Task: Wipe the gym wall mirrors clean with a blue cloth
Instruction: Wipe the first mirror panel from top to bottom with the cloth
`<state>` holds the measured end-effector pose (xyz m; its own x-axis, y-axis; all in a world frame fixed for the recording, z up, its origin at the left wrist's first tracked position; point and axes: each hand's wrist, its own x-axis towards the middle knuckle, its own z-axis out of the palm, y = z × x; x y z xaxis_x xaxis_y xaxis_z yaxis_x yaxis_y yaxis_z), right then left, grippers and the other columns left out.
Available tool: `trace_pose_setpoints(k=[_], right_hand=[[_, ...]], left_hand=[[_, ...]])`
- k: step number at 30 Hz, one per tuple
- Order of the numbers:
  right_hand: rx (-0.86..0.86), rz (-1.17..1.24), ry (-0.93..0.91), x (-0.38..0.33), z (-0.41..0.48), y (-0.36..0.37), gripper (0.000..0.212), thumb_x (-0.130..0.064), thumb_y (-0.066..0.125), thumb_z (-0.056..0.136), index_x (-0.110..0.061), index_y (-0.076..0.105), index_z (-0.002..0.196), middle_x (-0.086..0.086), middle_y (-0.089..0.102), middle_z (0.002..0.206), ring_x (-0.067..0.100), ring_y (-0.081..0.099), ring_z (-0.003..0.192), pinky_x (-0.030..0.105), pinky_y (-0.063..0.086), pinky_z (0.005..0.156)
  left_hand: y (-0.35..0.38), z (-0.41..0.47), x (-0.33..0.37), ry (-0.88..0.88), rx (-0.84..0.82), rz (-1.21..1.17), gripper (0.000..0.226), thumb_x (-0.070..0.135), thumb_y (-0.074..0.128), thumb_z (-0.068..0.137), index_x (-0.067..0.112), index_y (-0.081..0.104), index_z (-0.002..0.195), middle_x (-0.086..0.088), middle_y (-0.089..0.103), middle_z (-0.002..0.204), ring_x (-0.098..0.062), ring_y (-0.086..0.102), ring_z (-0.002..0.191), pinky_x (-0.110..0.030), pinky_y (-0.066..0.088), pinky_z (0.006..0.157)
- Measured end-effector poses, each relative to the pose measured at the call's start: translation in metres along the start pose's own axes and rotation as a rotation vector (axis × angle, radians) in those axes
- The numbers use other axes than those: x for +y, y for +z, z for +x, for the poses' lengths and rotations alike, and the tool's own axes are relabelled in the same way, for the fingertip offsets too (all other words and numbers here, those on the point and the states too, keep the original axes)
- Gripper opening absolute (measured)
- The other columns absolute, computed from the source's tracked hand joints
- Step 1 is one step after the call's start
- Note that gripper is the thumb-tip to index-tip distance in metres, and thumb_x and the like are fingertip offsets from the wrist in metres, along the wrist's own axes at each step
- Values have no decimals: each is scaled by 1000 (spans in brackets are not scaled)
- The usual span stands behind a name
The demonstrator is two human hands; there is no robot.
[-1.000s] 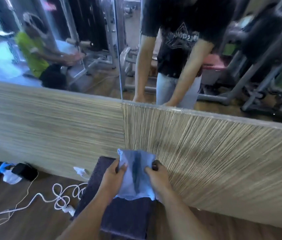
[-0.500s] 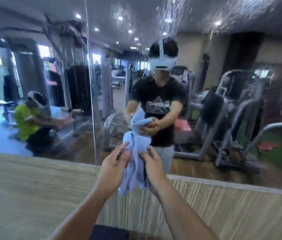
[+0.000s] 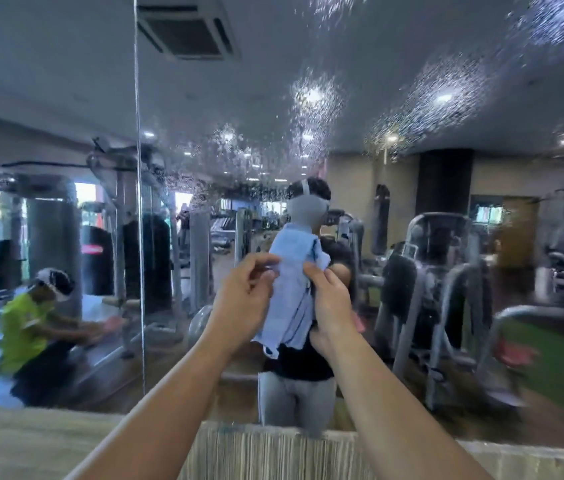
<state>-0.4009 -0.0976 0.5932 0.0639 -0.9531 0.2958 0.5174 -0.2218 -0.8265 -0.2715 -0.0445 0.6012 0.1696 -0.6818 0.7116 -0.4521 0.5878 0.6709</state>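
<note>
A light blue cloth (image 3: 292, 289) hangs bunched between my two hands, held up at chest height in front of the wall mirror (image 3: 412, 168). My left hand (image 3: 242, 299) pinches its left edge and my right hand (image 3: 330, 303) grips its right side. Whether the cloth touches the glass cannot be told. The right mirror panel carries speckled spray droplets across its upper part (image 3: 429, 91). A vertical seam (image 3: 139, 202) separates it from the left mirror panel (image 3: 48, 133). My own reflection stands behind the cloth.
A beige textured wall strip (image 3: 273, 455) runs under the mirrors. The glass reflects gym machines (image 3: 440, 289) and a crouching person in a green shirt (image 3: 27, 327) at the left.
My view has swung up from the floor and lower wall to the mirror. Both hands have lifted the cloth from waist level to chest height, still gripping it.
</note>
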Motion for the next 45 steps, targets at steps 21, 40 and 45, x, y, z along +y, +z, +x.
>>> trace_pose_setpoints(k=[21,40,45], right_hand=[[-40,-405,-269,-104,39,-1,28,-29,73,95,-5,69,82,19,74,91,21,64,80,35,49,75],[77,-552,-679,-138,125,178,20,-26,73,94,-30,67,75,-10,69,77,17,67,78,33,52,73],[-118,-528,-620,-132,144,210,33,-32,55,97,-42,76,74,-3,76,96,25,72,97,52,57,94]], left_hand=[[36,67,61,110,255,112,19,21,62,98,31,60,114,17,59,94,-1,55,73,-19,44,66],[-68,208,35,502,374,408,61,42,43,89,13,49,144,-7,10,157,-27,19,148,-35,27,112],[-89,251,26,494,413,420,72,41,48,89,12,37,154,-9,3,161,-22,9,148,-29,12,116]])
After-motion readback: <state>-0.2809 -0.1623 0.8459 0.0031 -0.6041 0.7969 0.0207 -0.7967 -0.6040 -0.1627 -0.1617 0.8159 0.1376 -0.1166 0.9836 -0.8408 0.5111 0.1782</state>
